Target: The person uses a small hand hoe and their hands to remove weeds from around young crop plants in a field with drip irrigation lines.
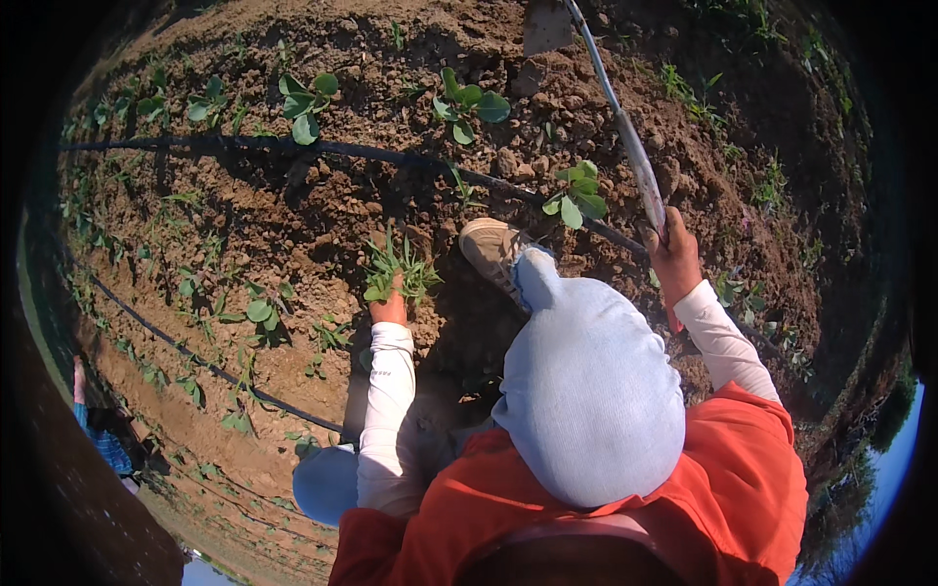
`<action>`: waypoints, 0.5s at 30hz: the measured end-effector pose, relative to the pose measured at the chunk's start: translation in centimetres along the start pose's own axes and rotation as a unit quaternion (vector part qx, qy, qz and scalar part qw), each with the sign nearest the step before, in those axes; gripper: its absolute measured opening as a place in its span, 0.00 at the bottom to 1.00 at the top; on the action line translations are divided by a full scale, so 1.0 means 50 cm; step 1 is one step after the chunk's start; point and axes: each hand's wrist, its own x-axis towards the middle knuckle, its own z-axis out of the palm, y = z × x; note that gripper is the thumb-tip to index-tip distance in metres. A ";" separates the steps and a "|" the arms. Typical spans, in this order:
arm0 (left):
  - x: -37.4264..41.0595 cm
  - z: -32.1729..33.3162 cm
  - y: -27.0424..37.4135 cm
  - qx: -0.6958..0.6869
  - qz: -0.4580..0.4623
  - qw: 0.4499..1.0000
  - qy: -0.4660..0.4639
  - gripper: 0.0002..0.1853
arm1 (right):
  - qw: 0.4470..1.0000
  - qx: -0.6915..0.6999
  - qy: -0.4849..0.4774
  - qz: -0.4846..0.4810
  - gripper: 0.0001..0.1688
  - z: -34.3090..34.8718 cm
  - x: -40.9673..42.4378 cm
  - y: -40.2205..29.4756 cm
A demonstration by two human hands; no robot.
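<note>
My left hand (pixel 390 310) is closed around a tuft of green weeds (pixel 404 269), low over the loose brown soil. Grassy blades and small broad leaves stick out past the fingers, which are partly hidden by them. In my right hand (pixel 676 258) is the pale, worn handle (pixel 636 146) of a hoe. Its flat metal blade (pixel 548 29) rests by the soil at the top of the view, partly in shadow. A broad-leaved seedling, cabbage-like (pixel 577 196), grows between my shoe (pixel 492 249) and the handle.
A black irrigation hose (pixel 366 152) crosses the bed beyond my shoe. A second hose (pixel 212 368) runs at the left. Several cabbage-like seedlings (pixel 469 104) stand along the rows, with small weeds among them. Another person (pixel 106 436) is at the far left edge.
</note>
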 end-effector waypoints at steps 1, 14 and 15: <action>-0.005 0.001 0.009 0.004 0.001 1.000 0.014 0.18 | 1.000 -0.003 -0.024 -0.002 0.22 0.006 0.027 -0.024; -0.015 -0.005 0.034 -0.001 -0.001 1.000 0.007 0.18 | 0.993 -0.050 -0.094 0.051 0.22 -0.001 -0.047 0.035; -0.021 0.001 0.028 -0.010 0.028 0.999 0.018 0.18 | 0.993 -0.065 -0.092 0.029 0.22 -0.005 -0.056 0.039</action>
